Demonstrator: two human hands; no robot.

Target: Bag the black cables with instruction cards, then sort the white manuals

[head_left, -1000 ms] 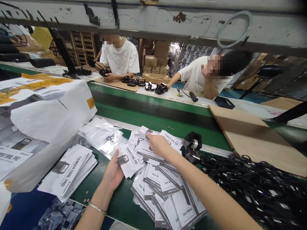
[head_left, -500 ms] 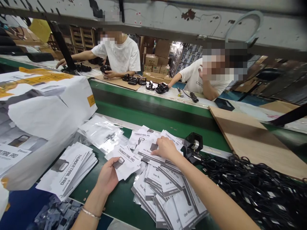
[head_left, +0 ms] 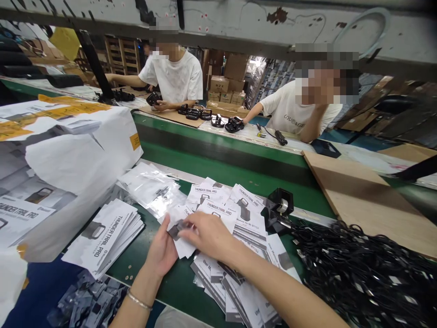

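My left hand (head_left: 162, 248), a bracelet on its wrist, grips a few white user manuals (head_left: 183, 249) between thumb and fingers. My right hand (head_left: 210, 234) reaches across to them, its thumb and bent fingers pinching at their face; its own fingers partly cover the manuals. Beneath and behind my right hand spreads a loose pile of user manuals (head_left: 247, 207) printed "Thunder Trail Pro", some with covers up, others showing grey-edged spines. To the left lies a fanned stack of the same manuals (head_left: 97, 237). Clear plastic bags (head_left: 152, 184) rest just beyond my left hand.
A heap of black cables (head_left: 362, 269) fills the right side, beside a black tape dispenser (head_left: 280, 205) and a wooden board (head_left: 368, 200). A torn white package (head_left: 88, 159) stands at left. Two people in white shirts sit across the green conveyor (head_left: 218, 152).
My right hand has moved left from the manual pile to the manuals in my left hand. The view has shifted slightly. The person at right has a hand raised at the head.
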